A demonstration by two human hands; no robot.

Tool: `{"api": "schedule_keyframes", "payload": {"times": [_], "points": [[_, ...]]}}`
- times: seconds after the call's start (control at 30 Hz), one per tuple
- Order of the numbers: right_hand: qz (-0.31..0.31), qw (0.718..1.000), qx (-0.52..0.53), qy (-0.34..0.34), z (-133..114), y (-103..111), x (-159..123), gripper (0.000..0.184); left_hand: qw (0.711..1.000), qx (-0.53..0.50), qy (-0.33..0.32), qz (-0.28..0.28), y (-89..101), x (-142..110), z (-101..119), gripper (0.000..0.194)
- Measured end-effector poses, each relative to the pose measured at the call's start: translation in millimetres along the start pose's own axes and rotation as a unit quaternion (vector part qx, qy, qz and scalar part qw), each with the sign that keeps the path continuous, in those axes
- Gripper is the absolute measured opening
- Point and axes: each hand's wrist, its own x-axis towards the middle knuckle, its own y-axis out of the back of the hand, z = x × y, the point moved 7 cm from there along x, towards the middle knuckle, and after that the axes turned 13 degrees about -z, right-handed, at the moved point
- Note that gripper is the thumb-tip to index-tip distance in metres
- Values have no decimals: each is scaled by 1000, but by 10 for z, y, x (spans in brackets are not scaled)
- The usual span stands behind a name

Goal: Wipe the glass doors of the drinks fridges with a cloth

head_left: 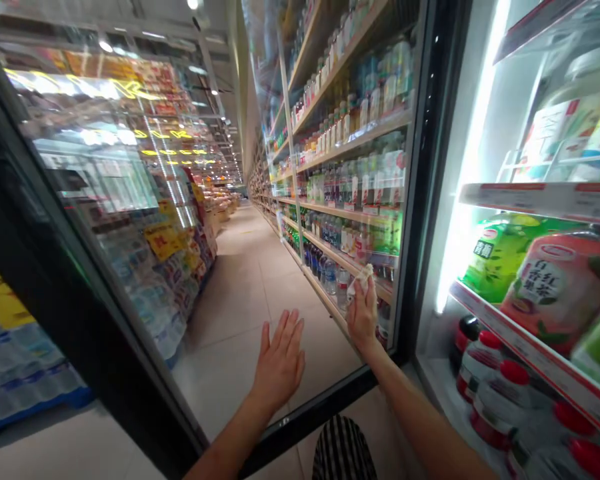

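Note:
In front of me is a glass door [250,307] in a black frame [325,390], swung out from a lit drinks cooler. My right hand [363,317] presses a crumpled whitish cloth [363,279] against the glass, low and near the door's right side. My left hand [280,363] is raised at the lower middle of the pane, palm toward it, with its fingers stretched out and nothing in it. Whether the left palm touches the glass I cannot tell. Bottled drinks show through or reflected in the pane behind the cloth.
On the right, cooler shelves [540,200] hold a green drink bottle [497,257], a pink drink bottle [563,287] and several red-capped bottles [503,393]. Stacked water packs [25,373] stand left beyond the door. A striped garment [343,450] shows below me.

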Motion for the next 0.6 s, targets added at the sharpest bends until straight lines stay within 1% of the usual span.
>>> {"api": "schedule_keyframes", "payload": {"times": [0.07, 0.13, 0.27, 0.33, 0.5, 0.53, 0.6], "points": [[-11, 1000, -6, 12, 10, 9, -29, 62, 1000, 4, -13, 0, -8, 94, 40, 50], [-11, 1000, -7, 20, 48, 41, 14, 61, 1000, 12, -28, -1, -3, 204, 76, 50], [26, 1000, 3, 2, 254, 183, 409, 56, 999, 18, -46, 10, 55, 460, 138, 51], [35, 999, 5, -7, 350, 226, 515, 55, 998, 20, -53, 15, 88, 575, 179, 50], [4, 1000, -3, -12, 516, 183, 312, 55, 997, 23, -75, 24, 127, 768, 279, 49], [0, 1000, -4, -12, 554, 181, 332, 55, 996, 24, -79, 24, 130, 802, 288, 49], [15, 1000, 0, -21, 650, 230, 504, 54, 996, 27, -84, 26, 141, 877, 298, 50]]}}
